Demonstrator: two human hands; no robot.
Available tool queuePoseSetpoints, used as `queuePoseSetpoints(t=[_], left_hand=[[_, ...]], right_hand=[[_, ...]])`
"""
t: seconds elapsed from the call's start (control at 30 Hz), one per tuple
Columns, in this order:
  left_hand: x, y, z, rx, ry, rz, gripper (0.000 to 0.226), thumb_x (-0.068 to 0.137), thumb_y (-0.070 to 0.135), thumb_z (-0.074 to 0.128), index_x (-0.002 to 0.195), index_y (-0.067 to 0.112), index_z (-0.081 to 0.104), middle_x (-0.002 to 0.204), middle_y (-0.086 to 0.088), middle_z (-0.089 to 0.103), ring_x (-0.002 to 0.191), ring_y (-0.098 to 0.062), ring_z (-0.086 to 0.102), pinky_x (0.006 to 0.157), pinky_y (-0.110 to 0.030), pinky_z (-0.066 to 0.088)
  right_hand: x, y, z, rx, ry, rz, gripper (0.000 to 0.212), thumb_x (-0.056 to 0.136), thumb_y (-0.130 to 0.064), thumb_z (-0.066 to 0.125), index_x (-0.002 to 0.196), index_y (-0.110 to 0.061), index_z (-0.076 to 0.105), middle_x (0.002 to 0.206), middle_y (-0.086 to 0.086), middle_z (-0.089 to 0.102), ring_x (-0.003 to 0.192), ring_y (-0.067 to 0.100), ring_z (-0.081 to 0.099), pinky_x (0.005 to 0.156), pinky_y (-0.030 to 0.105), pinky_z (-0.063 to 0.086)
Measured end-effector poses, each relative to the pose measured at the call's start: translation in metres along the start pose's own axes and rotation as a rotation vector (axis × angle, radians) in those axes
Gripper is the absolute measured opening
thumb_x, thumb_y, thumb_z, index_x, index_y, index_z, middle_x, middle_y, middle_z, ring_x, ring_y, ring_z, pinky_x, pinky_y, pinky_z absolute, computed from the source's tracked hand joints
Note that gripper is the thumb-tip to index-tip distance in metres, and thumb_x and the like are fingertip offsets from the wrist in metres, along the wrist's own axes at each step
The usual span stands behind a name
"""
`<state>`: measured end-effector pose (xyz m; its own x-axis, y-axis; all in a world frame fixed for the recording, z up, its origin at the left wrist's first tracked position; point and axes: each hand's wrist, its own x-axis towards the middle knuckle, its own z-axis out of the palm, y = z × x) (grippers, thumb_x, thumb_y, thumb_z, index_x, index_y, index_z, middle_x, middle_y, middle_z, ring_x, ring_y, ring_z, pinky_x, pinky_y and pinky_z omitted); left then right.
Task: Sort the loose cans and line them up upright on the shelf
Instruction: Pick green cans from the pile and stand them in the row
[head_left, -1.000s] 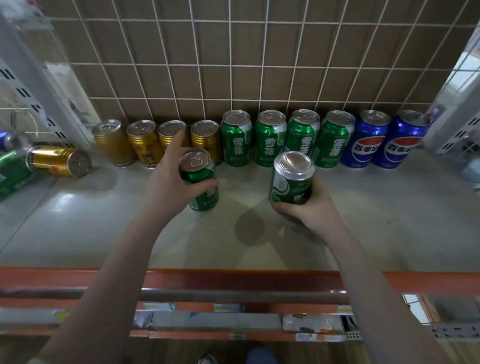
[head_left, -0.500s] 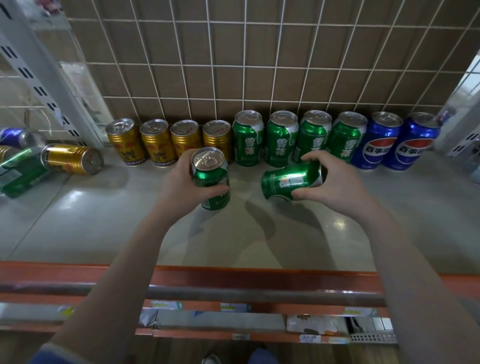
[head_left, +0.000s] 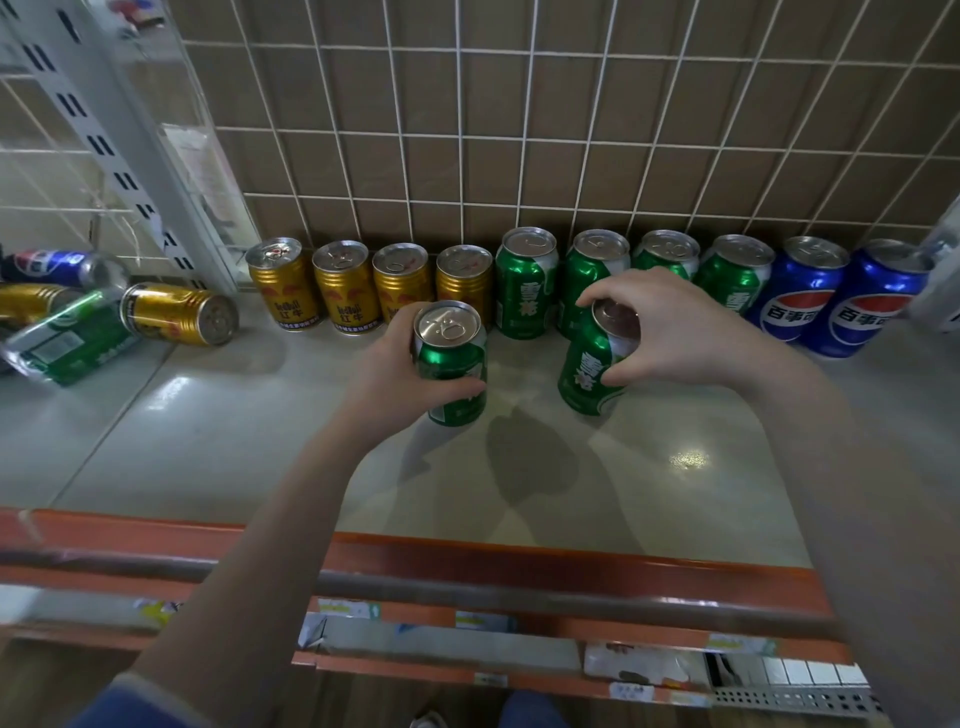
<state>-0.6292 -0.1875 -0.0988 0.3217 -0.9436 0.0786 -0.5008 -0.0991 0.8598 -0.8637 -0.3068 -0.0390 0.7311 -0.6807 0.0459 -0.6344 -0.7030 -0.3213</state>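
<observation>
I see my left hand (head_left: 387, 364) wrapped around an upright green can (head_left: 451, 364) at frame centre, front of the shelf (head_left: 675, 499). My right hand (head_left: 654, 327) pinches a second green can (head_left: 589, 371), tilted, by its top. Behind stands the row (head_left: 530, 283); toppled cans (head_left: 179, 314) lie at middle left.

A shop: drink cans (head_left: 524, 283) on price-tagged shelf (head_left: 571, 566)

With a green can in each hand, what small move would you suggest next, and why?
Probably stand the tilted green can in the right hand upright on the shelf, in front of the green row. The left hand already holds its can upright.
</observation>
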Motion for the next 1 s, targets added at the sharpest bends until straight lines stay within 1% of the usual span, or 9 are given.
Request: queuePoseSetpoints(t=[0.07, 0.2, 0.3, 0.37, 0.43, 0.5, 0.6, 0.83, 1.0], left_hand=[[0.0, -0.001, 0.0, 0.006, -0.002, 0.005, 0.079, 0.06, 0.023, 0.086, 0.128, 0.022, 0.044, 0.117, 0.01, 0.056, 0.113, -0.01, 0.052, 0.096, -0.036, 0.048], [0.001, -0.002, -0.001, -0.005, -0.008, 0.009, 0.08, 0.061, 0.022, 0.087, 0.128, 0.022, 0.044, 0.119, 0.008, 0.056, 0.114, -0.011, 0.053, 0.097, -0.038, 0.048], [0.001, -0.002, -0.001, -0.004, -0.013, 0.009, 0.079, 0.062, 0.022, 0.086, 0.128, 0.023, 0.043, 0.119, 0.009, 0.056, 0.114, -0.011, 0.052, 0.096, -0.037, 0.048], [0.001, -0.002, -0.001, -0.006, -0.014, 0.01, 0.079, 0.062, 0.022, 0.086, 0.128, 0.024, 0.043, 0.118, 0.011, 0.056, 0.113, -0.01, 0.052, 0.096, -0.035, 0.048], [0.001, -0.002, -0.001, -0.009, -0.016, 0.011, 0.079, 0.062, 0.022, 0.086, 0.128, 0.024, 0.043, 0.117, 0.012, 0.055, 0.113, -0.009, 0.052, 0.096, -0.035, 0.047], [0.001, -0.002, -0.001, -0.011, -0.017, 0.012, 0.079, 0.062, 0.022, 0.086, 0.128, 0.024, 0.043, 0.117, 0.011, 0.055, 0.113, -0.01, 0.052, 0.096, -0.036, 0.048], [0.002, -0.003, -0.001, -0.003, -0.011, 0.012, 0.08, 0.061, 0.023, 0.087, 0.128, 0.025, 0.043, 0.117, 0.011, 0.056, 0.113, -0.009, 0.052, 0.096, -0.036, 0.048], [0.002, -0.004, -0.002, 0.015, -0.026, -0.003, 0.081, 0.061, 0.027, 0.086, 0.129, 0.026, 0.042, 0.118, 0.012, 0.055, 0.113, -0.009, 0.051, 0.096, -0.035, 0.048], [0.002, -0.002, -0.002, 0.031, -0.013, 0.001, 0.078, 0.06, 0.027, 0.086, 0.125, 0.028, 0.043, 0.111, 0.018, 0.054, 0.107, -0.005, 0.052, 0.09, -0.027, 0.047]], right_hand=[[0.006, 0.0, 0.001, -0.007, -0.038, -0.041, 0.073, 0.063, -0.023, 0.082, 0.128, -0.027, 0.049, 0.12, -0.008, 0.048, 0.11, 0.013, 0.038, 0.088, 0.029, 0.035], [0.014, 0.0, -0.002, 0.04, -0.137, -0.082, 0.077, 0.066, -0.018, 0.082, 0.133, -0.028, 0.046, 0.124, -0.007, 0.045, 0.118, 0.014, 0.042, 0.097, 0.029, 0.039], [0.014, -0.001, -0.011, 0.129, -0.159, -0.014, 0.088, 0.068, -0.029, 0.082, 0.142, -0.029, 0.035, 0.14, -0.004, 0.037, 0.128, 0.011, 0.037, 0.101, 0.023, 0.032], [0.016, -0.003, -0.017, 0.065, -0.155, 0.043, 0.088, 0.07, -0.041, 0.078, 0.144, -0.024, 0.034, 0.146, -0.001, 0.036, 0.132, 0.014, 0.034, 0.103, 0.026, 0.029], [0.02, -0.007, -0.019, -0.058, -0.163, 0.073, 0.076, 0.072, -0.052, 0.071, 0.135, -0.018, 0.046, 0.138, 0.004, 0.048, 0.124, 0.02, 0.044, 0.102, 0.031, 0.037], [0.024, -0.011, -0.019, -0.152, -0.176, 0.072, 0.063, 0.072, -0.058, 0.067, 0.117, -0.015, 0.059, 0.115, 0.006, 0.061, 0.102, 0.022, 0.055, 0.089, 0.038, 0.047], [0.029, -0.015, -0.019, -0.178, -0.159, 0.049, 0.05, 0.071, -0.055, 0.068, 0.103, -0.017, 0.065, 0.096, 0.001, 0.064, 0.086, 0.018, 0.056, 0.073, 0.035, 0.05], [0.046, -0.026, -0.024, -0.211, -0.132, -0.038, 0.051, 0.073, -0.052, 0.067, 0.111, -0.017, 0.065, 0.092, -0.001, 0.061, 0.083, 0.018, 0.054, 0.067, 0.03, 0.042], [0.066, -0.04, -0.026, -0.204, -0.119, -0.071, 0.046, 0.075, -0.05, 0.066, 0.102, -0.012, 0.067, 0.098, 0.01, 0.057, 0.087, 0.025, 0.055, 0.078, 0.043, 0.05]])
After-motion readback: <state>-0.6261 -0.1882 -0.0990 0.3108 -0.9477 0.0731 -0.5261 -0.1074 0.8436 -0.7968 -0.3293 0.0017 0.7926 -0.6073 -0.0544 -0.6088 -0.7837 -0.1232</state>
